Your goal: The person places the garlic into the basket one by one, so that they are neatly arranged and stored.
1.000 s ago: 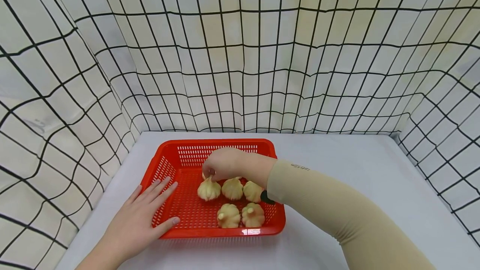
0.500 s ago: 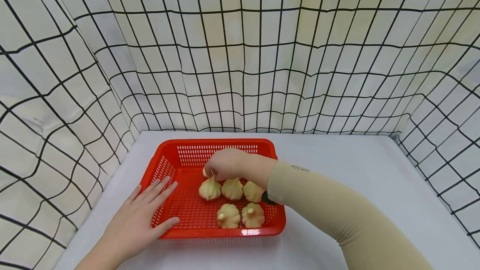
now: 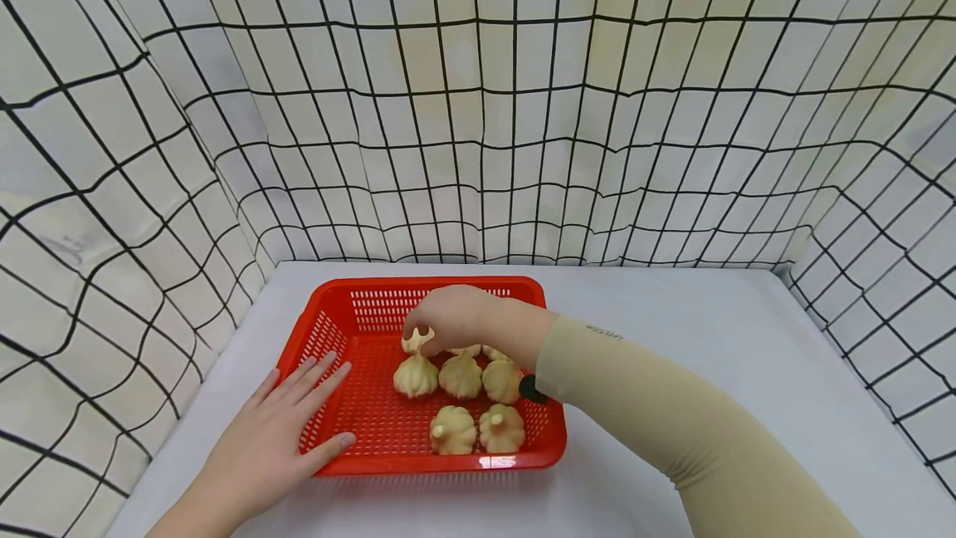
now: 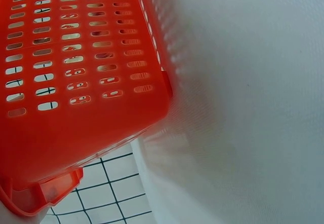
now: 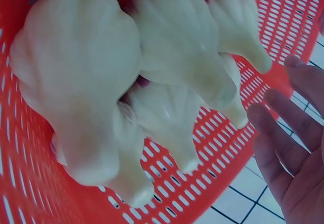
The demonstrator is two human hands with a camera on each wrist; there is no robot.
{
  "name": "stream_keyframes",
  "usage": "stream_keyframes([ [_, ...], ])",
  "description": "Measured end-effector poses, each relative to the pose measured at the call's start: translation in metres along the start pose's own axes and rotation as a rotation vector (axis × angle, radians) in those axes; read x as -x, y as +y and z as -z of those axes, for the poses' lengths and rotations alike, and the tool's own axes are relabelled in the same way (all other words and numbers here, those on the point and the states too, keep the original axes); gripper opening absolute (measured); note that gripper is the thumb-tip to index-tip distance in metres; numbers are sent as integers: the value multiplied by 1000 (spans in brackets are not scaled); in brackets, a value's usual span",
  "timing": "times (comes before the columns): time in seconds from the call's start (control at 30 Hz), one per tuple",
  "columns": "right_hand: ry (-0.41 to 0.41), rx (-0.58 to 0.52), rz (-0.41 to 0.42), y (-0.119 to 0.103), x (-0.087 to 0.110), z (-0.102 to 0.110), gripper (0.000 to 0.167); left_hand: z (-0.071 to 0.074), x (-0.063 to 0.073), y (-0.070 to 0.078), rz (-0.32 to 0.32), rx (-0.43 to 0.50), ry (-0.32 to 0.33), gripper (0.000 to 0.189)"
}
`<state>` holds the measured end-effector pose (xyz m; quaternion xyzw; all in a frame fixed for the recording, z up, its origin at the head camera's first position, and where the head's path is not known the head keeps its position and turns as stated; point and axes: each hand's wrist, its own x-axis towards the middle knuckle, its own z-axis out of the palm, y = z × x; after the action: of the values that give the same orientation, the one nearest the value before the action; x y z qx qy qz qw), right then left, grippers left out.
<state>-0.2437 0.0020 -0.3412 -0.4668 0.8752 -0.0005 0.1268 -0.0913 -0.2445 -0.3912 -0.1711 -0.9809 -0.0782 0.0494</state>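
Observation:
A red plastic basket [image 3: 351, 463] holds several pale garlic bulbs, some with stems pointing up. My left hand [image 3: 272, 438] lies spread with straight fingers over the basket's left rim. Over the back left garlic hovers my right hand [image 3: 451, 318], its thumb and fingers parted. Just below its fingertips sits the leftmost garlic bulb [image 3: 415, 378] of the middle row. Behind that one a further garlic bulb [image 3: 415, 342] shows partly under the hand. In the right wrist view the fingers [image 5: 278, 122] are loosely extended, apart from the nearest garlic bulb [image 5: 76, 46].
Two garlic bulbs stand at the basket's front right, one garlic bulb [image 3: 452, 431] being the left of them. A white table [image 3: 672, 314] carries the basket. White walls with a black grid net [image 3: 523, 123] enclose the back and sides.
My right hand has let go of the leftmost middle garlic bulb's stem and lifted slightly. More garlic shows beneath it. The left hand has stayed on the rim.

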Motion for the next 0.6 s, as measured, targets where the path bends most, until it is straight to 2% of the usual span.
stream_keyframes([
  [0.37, 78, -102, -14, 12, 14, 14, 31, -1, 0, -1, -3, 0, 2, 83],
  [0.6, 160, -212, -8, 24, 33, 22, 28, -2, 0, -1, -7, -11, 5, 84],
])
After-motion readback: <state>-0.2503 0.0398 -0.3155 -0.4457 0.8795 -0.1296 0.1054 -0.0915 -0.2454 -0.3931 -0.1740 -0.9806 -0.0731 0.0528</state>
